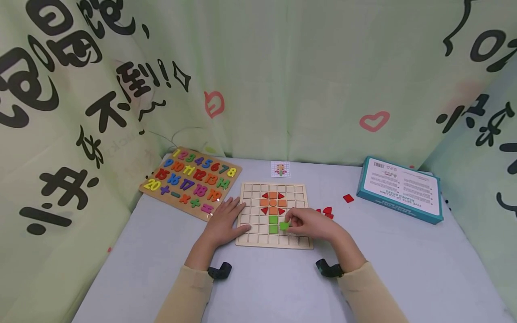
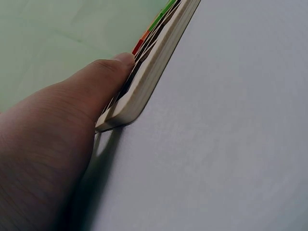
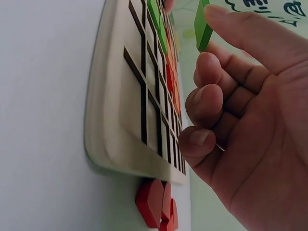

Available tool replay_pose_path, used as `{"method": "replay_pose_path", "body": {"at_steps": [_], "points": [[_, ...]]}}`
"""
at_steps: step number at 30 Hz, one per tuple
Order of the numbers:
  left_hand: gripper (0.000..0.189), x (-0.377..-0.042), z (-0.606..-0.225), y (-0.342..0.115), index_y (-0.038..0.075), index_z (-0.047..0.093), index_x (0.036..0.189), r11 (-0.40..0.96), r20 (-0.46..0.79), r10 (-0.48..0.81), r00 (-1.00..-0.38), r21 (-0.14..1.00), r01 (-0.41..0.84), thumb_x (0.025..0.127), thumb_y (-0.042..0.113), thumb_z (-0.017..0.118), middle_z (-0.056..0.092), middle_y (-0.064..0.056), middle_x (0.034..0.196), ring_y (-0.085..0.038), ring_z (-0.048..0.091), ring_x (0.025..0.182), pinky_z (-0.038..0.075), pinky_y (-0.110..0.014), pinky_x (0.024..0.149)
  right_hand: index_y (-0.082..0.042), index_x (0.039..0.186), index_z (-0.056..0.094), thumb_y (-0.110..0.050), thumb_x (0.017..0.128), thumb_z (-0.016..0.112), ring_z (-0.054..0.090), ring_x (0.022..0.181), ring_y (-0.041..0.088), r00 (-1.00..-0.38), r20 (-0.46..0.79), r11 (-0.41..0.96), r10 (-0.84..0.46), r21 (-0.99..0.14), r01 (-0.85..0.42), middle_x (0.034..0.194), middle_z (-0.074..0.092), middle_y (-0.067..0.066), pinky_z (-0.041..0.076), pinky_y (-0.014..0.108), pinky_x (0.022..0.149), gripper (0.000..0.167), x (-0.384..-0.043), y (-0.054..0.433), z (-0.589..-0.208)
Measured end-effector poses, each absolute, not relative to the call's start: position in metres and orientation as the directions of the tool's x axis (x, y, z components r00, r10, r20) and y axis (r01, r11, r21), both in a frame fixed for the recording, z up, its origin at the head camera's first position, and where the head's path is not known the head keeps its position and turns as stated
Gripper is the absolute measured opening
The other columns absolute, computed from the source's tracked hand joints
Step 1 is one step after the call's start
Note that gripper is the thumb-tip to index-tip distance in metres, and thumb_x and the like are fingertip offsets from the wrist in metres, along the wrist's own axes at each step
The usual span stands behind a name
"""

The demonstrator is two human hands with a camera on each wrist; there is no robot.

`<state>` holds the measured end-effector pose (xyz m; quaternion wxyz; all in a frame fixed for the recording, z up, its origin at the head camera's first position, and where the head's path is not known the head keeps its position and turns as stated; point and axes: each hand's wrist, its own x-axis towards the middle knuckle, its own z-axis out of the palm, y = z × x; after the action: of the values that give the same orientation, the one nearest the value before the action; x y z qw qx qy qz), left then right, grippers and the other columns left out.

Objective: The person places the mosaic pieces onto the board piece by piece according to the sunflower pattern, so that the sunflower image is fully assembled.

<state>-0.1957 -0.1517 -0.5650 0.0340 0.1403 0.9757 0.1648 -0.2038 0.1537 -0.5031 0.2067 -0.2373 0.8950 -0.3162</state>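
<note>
A wooden grid board [image 1: 252,237] lies on the table, with orange, red and green pieces set in its middle columns. Two green square tiles [image 1: 273,220] sit one below the other under the orange and red group. Between thumb and finger my right hand [image 1: 308,223] pinches another green square tile [image 1: 284,225], which is held above the board in the right wrist view. My left hand [image 1: 226,220] rests at the board's left edge, fingers extended; its thumb [image 2: 108,77] touches the board's rim in the left wrist view.
A small pattern card [image 1: 280,169] lies behind the board. Several red pieces [image 1: 328,211] are beside its right edge, and one red piece [image 1: 348,198] lies farther right. A number board [image 1: 190,179] stands at left, a teal box [image 1: 400,189] at right. Curtains enclose the table.
</note>
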Motion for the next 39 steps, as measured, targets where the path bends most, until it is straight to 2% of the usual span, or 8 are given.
{"method": "replay_pose_path", "body": {"at_steps": [9,25,39], "points": [[0.083,-0.195,-0.564,-0.151,0.025,0.038,0.153,0.908,-0.020,0.285,-0.958,0.326,0.263,0.086,0.070,0.056,0.027,0.001,0.164,-0.024,0.016,0.155,0.015,-0.049,0.125,-0.020,0.105,0.063,-0.033,0.086,0.076,0.055,0.068,0.009,-0.761,-0.234,0.692,-0.606,-0.627,-0.358,0.070,0.056,-0.007,0.046,0.023,0.061,0.027,-0.201,0.139,-0.506],[0.081,-0.193,-0.561,-0.152,0.023,0.040,0.152,0.902,-0.014,0.293,-0.956,0.335,0.272,0.087,0.068,0.056,0.029,-0.001,0.164,-0.025,0.018,0.154,0.015,-0.049,0.126,-0.027,0.099,0.064,-0.036,0.084,0.078,0.055,0.066,0.009,-0.752,-0.275,0.719,-0.598,-0.598,-0.353,0.068,0.055,-0.007,0.045,0.024,0.059,0.023,-0.193,0.127,-0.512],[0.082,-0.195,-0.562,-0.152,0.024,0.039,0.153,0.902,-0.025,0.294,-0.955,0.337,0.269,0.087,0.070,0.055,0.028,0.000,0.164,-0.025,0.017,0.154,0.015,-0.049,0.126,-0.031,0.096,0.060,-0.040,0.080,0.080,0.054,0.066,0.008,-0.773,-0.261,0.755,-0.577,-0.531,-0.384,0.068,0.054,-0.008,0.045,0.025,0.060,0.027,-0.189,0.123,-0.513]]}}
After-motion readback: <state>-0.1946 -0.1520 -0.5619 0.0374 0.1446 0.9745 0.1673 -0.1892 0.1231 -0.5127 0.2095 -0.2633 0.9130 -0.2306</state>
